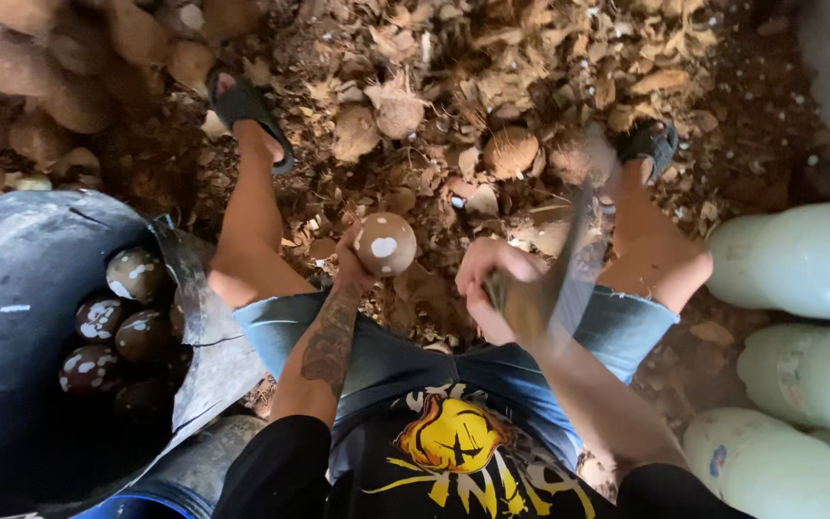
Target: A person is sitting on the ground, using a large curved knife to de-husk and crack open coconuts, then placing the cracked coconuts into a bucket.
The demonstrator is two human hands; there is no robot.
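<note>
Left hand (350, 252): curled around the underside of a coconut (384, 244), holding it up between the knees, above the floor.
Coconut: round, brown with white patches where the skin is pared off; it sits at the fingertips of the left hand, just left of the blade.
Right hand (492, 288): fist pressed tight around the handle of a knife (559, 279).
Knife: broad dark blade, blurred (its edge cannot be made out), slanting up and away from the right hand, close beside the coconut; whether it touches cannot be told.
Tub (21, 279): big dark tub at the person's left, with a split rim, holding several pared nuts (117, 327) of the same brown-and-white look.
Floor (492, 67): covered in dry husk scraps and shell bits, with two whole brown nuts (511, 152) lying among them ahead of the right knee.
Heap (40, 86): unpeeled brown coconuts piled at the far left, beyond the tub.
Feet: bare legs spread wide, black sandals (247, 106) on both, planted in the husk.
Jugs (799, 259): pale green plastic jugs lying on their sides at the right, well apart from the hands.
</note>
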